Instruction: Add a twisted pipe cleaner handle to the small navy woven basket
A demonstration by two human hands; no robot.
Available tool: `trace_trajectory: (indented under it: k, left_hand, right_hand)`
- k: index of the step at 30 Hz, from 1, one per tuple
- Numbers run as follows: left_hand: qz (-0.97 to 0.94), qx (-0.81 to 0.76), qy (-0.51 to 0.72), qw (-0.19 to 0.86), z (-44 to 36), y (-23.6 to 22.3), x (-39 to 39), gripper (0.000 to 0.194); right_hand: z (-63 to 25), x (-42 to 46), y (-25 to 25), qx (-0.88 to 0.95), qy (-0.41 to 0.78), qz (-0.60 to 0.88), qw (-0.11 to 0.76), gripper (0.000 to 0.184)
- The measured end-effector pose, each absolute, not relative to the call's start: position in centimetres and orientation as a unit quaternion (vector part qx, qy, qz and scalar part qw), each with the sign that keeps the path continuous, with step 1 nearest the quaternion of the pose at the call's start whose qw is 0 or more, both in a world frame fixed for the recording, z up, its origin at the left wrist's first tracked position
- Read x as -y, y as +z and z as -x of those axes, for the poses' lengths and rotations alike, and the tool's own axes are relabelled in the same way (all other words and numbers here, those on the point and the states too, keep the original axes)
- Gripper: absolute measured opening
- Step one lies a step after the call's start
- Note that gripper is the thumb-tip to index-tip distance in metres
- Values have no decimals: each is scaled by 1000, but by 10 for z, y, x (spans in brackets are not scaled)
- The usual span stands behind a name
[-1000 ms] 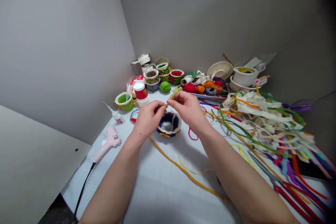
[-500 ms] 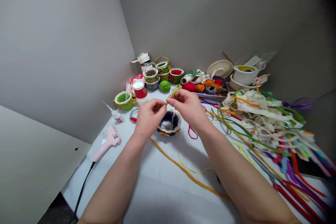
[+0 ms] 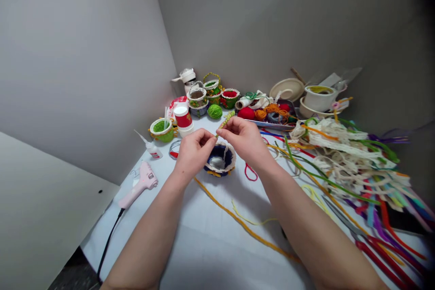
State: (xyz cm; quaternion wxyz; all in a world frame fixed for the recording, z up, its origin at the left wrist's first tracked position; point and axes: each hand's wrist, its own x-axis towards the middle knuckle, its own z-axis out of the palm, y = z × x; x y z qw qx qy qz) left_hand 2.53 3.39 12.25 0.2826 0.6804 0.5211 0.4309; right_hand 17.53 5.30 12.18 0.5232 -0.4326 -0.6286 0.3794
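Between my two hands is a short yellow-green twisted cord, which looks like twined pipe cleaners. My right hand pinches it along its length, and its far end sticks up past the fingers. At the cord's lower end the fingertips of my left hand are pressed together. Just below and behind the hands stands a small dark blue basket with a white lace rim and orange trim at its base. An orange-yellow cord lies across the white table in front of it.
A pink glue gun and a glue bottle lie left. Finished baskets and a green yarn ball stand behind. On the right are a yarn tray, heaped lace, and red-handled scissors.
My hands stay nearly in place, still holding the green cord at both ends. The whole view has shifted very slightly to the right.
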Motion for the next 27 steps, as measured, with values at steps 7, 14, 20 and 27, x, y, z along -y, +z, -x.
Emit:
trace_trajectory:
  k: [7, 14, 20, 27]
  left_hand:
    - [-719, -536, 352, 269, -12, 126, -38, 20]
    - [-738, -618, 178, 205, 12, 118, -46, 21]
    - [-755, -605, 93, 235, 4, 109, -50, 16]
    - [-742, -610, 110, 253, 7, 103, -60, 16]
  right_hand:
    - [-182, -54, 126, 647, 347, 429, 526, 14]
    - [-190, -56, 127, 692, 296, 467, 464, 12]
    - [-188, -57, 125, 713, 281, 477, 431, 13]
    - [-175, -64, 105, 725, 285, 490, 392, 10]
